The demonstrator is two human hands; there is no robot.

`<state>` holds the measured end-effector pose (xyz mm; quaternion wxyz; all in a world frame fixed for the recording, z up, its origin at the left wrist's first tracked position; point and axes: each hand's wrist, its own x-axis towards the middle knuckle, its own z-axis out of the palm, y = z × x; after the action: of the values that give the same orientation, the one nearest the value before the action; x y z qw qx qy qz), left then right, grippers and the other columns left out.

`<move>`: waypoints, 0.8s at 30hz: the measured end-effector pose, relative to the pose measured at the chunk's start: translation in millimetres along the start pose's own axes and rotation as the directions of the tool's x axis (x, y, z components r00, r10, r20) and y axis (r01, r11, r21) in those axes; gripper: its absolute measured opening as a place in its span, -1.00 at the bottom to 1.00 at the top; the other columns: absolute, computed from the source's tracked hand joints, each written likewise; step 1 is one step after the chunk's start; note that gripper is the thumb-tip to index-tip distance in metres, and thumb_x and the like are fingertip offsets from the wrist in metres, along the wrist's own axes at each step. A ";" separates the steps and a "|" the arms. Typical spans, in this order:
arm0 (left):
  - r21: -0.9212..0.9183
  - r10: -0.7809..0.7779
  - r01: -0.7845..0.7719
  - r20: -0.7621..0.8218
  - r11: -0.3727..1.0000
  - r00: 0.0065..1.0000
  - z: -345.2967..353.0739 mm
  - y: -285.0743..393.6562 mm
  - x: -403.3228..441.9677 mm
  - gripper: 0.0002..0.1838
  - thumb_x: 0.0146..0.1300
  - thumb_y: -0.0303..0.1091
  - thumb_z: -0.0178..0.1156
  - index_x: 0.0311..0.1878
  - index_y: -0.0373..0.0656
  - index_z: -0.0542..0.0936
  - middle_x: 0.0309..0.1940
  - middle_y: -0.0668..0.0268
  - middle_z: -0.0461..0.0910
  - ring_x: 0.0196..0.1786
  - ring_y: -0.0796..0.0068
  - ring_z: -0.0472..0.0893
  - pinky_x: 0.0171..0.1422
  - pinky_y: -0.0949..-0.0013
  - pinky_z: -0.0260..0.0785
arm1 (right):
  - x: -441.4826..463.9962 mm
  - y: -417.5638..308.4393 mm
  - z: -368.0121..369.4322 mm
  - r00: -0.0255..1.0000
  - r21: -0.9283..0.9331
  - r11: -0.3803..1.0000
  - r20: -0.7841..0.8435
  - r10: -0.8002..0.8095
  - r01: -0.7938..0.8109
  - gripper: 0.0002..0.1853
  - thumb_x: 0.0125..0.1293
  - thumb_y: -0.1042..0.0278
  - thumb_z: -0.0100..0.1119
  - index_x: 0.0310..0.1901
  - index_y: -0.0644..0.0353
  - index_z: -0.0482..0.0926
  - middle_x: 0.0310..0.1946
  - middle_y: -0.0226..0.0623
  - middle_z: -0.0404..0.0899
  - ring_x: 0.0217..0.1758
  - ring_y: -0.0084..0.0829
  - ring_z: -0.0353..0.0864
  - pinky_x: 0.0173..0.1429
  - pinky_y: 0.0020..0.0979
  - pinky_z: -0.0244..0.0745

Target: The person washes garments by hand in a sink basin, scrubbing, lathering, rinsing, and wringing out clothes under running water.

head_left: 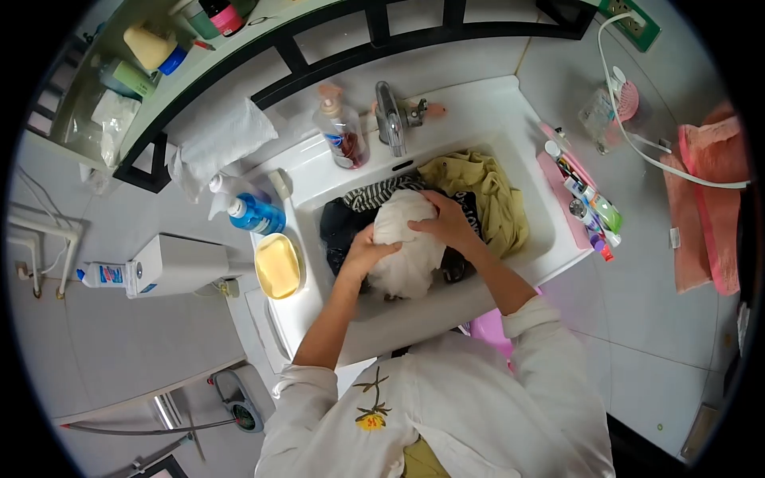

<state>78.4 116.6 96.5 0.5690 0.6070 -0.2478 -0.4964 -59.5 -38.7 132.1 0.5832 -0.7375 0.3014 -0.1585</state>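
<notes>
A bunched white cloth [408, 259] is held between both hands over the sink [510, 103]. My left hand [370, 253] grips its left side with bent fingers. On the upper right of the cloth, my right hand [446, 221] closes its fingers and thumb around a fold. Beneath and around it lie a khaki garment [494, 207] at the right, a black-and-white striped cloth [382, 192] at the back, and a dark garment [339, 231] at the left. The faucet [390, 119] stands behind them; no water stream shows.
Along the sink's rim are a pump bottle [343, 135], a blue bottle [256, 215], a yellow soap box [277, 267] and a pink holder [562, 199] with tubes. A black-railed shelf [319, 44] arches overhead. Pink towels [701, 207] hang at the right.
</notes>
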 end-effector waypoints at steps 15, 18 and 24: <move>0.024 0.611 -0.660 -0.404 0.751 0.680 65.4 96.7 -63.3 -0.13 -0.01 -0.20 0.37 0.32 -0.21 0.12 0.16 0.14 0.31 0.19 0.21 0.36 0.26 0.19 0.24 | -35.8 -194.2 41.3 0.847 0.147 0.835 -0.130 -0.515 0.530 -0.23 -0.01 0.37 0.41 0.25 0.36 0.28 -0.04 -0.24 0.51 -0.02 -0.51 0.51 0.06 -0.45 0.43; -0.233 0.328 -0.478 -0.479 0.847 0.814 58.4 77.1 -46.9 -0.40 0.12 -0.25 0.24 0.23 -0.23 0.34 0.00 0.12 0.49 0.02 0.18 0.53 0.12 0.17 0.40 | -10.2 -143.7 14.4 0.937 0.198 0.953 0.219 -0.271 0.229 -0.25 0.10 0.33 0.35 0.31 0.30 0.23 0.06 -0.24 0.44 0.02 -0.52 0.47 0.11 -0.46 0.40; -0.883 -0.159 0.259 0.213 0.390 0.964 37.5 10.1 -35.6 -0.47 0.09 -0.31 0.17 0.16 -0.24 0.39 -0.10 0.05 0.56 -0.09 0.12 0.60 0.03 0.11 0.49 | 34.1 -37.4 -7.8 0.957 0.563 0.826 0.252 -0.142 -0.025 -0.32 0.18 0.27 0.26 0.32 0.17 0.23 0.17 -0.27 0.36 0.17 -0.47 0.41 0.18 -0.39 0.37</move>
<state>34.3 128.5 122.6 0.7261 0.2075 0.1104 -0.6462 -28.1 -60.9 165.9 0.8053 -0.5579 0.1322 -0.1509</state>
